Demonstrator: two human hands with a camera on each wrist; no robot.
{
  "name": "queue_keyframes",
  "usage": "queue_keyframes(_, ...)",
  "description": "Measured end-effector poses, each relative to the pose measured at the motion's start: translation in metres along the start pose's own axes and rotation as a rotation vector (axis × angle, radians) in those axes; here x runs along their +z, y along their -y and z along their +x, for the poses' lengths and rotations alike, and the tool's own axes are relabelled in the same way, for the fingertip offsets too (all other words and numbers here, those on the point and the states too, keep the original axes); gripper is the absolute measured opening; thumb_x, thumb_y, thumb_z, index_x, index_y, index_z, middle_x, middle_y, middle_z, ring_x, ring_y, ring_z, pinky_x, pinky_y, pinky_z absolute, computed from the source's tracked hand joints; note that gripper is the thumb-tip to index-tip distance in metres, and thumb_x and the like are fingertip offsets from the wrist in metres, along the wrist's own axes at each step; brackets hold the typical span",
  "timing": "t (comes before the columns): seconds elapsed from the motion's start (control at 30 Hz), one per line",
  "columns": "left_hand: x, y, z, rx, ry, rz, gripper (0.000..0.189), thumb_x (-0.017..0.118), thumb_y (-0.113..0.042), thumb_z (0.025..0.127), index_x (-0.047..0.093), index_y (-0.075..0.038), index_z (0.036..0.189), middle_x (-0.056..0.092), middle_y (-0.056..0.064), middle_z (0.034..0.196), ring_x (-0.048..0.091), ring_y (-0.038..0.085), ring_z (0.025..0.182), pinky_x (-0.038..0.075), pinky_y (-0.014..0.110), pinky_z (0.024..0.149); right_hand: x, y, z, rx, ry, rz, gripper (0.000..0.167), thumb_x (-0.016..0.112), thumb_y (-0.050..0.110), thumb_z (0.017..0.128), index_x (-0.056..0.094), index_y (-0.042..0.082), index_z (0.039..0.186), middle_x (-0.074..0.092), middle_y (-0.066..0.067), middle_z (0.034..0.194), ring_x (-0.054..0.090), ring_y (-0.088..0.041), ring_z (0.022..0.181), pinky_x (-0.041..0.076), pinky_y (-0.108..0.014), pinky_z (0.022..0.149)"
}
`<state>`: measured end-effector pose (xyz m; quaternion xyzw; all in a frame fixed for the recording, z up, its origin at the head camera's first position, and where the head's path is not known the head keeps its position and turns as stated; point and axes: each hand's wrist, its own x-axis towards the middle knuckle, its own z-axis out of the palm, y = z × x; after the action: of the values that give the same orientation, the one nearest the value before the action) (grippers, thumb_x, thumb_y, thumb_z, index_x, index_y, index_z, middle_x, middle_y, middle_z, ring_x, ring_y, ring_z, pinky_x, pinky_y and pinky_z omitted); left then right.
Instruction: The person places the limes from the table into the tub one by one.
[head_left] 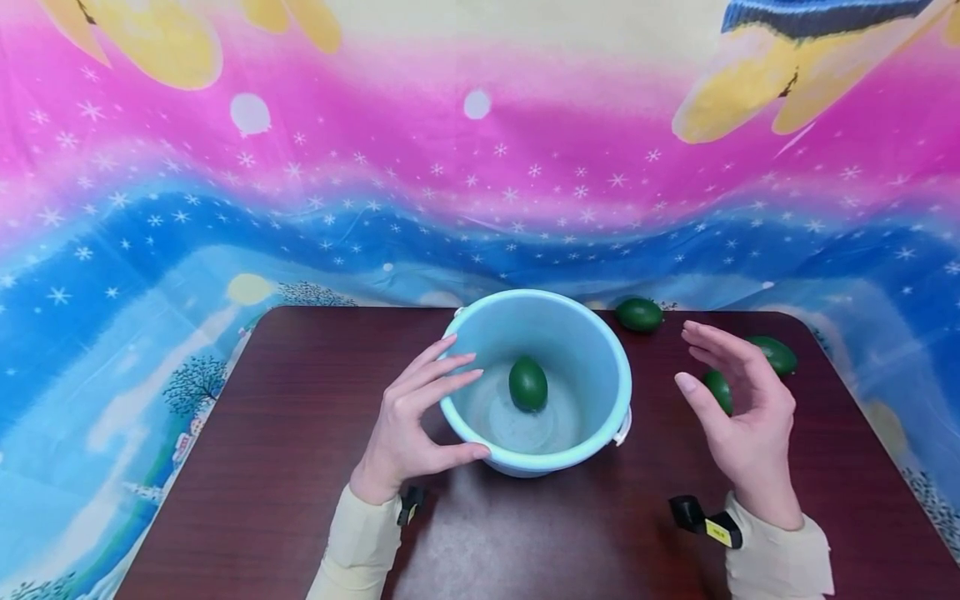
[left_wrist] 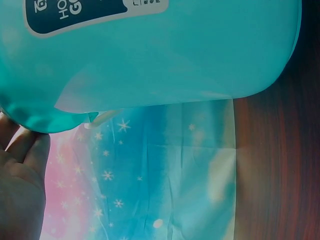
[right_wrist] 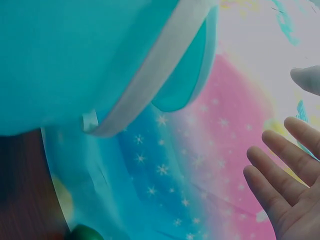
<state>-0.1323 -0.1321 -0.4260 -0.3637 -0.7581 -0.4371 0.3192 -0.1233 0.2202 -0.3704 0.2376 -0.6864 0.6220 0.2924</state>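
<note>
A light blue bucket [head_left: 525,465] stands on the table with a dark green avocado [head_left: 528,384] lying inside at its bottom. My left hand [head_left: 408,421] holds the bucket's left rim, fingers over the edge and thumb along the near side. In the left wrist view, the rim hides the fingertips of the left hand [left_wrist: 20,182]. To the right of the bucket, my right hand [head_left: 753,417] is raised apart from it, fingers spread and gently curved, holding nothing. That right hand [right_wrist: 295,195] shows an empty palm in the right wrist view.
An avocado [head_left: 639,315] lies near the table's back edge, right of the bucket. Two more, one avocado [head_left: 774,356] and another avocado [head_left: 717,390], are partly hidden behind my right hand. The bucket's white handle [right_wrist: 145,75] hangs down. A patterned cloth [head_left: 420,192] covers the wall behind the table [head_left: 300,467].
</note>
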Motion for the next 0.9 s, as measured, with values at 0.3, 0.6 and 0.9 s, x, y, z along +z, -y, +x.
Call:
queue_keyframes(0.3,0.000,0.000,0.000,-0.005,0.003,-0.001,0.070,0.081,-0.060,0.079,0.074,-0.007,0.124,0.067,0.010,0.129,0.051,0.046,0.130,0.045,0.056,0.105,-0.014,-0.008,0.001,0.018,-0.059,0.026,0.047,0.067,-0.019,0.085,0.054,-0.020,0.131,0.058,-0.032,0.132,0.061,-0.030,0.122,0.046,-0.030,0.105)
queue_keyframes(0.6,0.000,0.000,0.000,-0.002,0.001,0.000,0.070,0.081,-0.060,0.079,0.074,-0.007,0.124,0.067,0.011,0.129,0.051,0.046,0.130,0.045,0.056,0.105,-0.029,-0.022,0.000,0.045,-0.095,-0.048,0.050,0.069,-0.016,0.086,0.055,-0.016,0.133,0.056,-0.031,0.136,0.059,-0.030,0.124,0.045,-0.030,0.106)
queue_keyframes(0.9,0.000,0.000,0.000,-0.006,0.001,0.000,0.071,0.081,-0.061,0.079,0.074,-0.007,0.124,0.067,0.011,0.129,0.051,0.046,0.130,0.045,0.057,0.105,-0.025,-0.005,0.005,0.046,-0.127,-0.183,0.047,0.067,-0.012,0.089,0.055,-0.014,0.135,0.058,-0.029,0.135,0.059,-0.028,0.124,0.046,-0.029,0.105)
